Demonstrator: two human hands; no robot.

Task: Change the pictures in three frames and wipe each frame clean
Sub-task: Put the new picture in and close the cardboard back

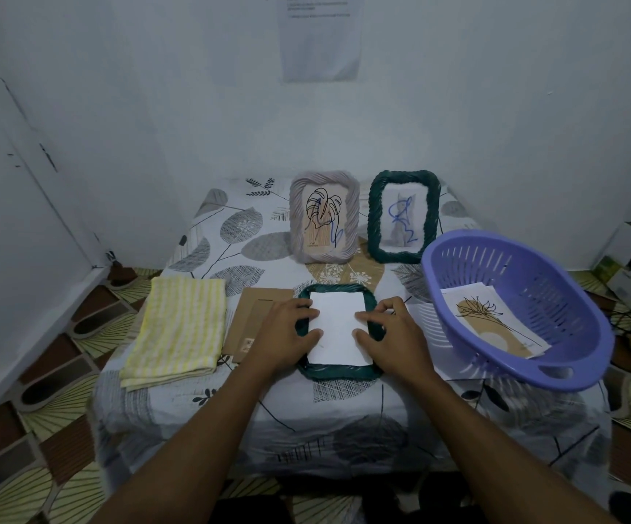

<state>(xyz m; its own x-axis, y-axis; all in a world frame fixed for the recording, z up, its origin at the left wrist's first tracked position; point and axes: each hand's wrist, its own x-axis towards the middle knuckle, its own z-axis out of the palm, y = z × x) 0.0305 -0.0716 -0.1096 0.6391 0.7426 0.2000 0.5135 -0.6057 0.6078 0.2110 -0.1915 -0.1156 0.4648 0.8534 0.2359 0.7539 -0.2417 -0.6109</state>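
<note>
- The flat green frame (338, 373) lay at the front middle of the counter (344, 410), with a white sheet (338, 327) over its back.
- The left hand (287, 334) gripped its left edge, thumb on the sheet.
- The right hand (391, 332) gripped its right edge, forefinger on the sheet.
- A grey frame (295, 221) stood upright behind.

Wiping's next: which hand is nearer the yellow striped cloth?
Left. The left hand is on the green woven frame's edge toward the yellow striped cloth; the right hand is on the opposite edge.
</note>
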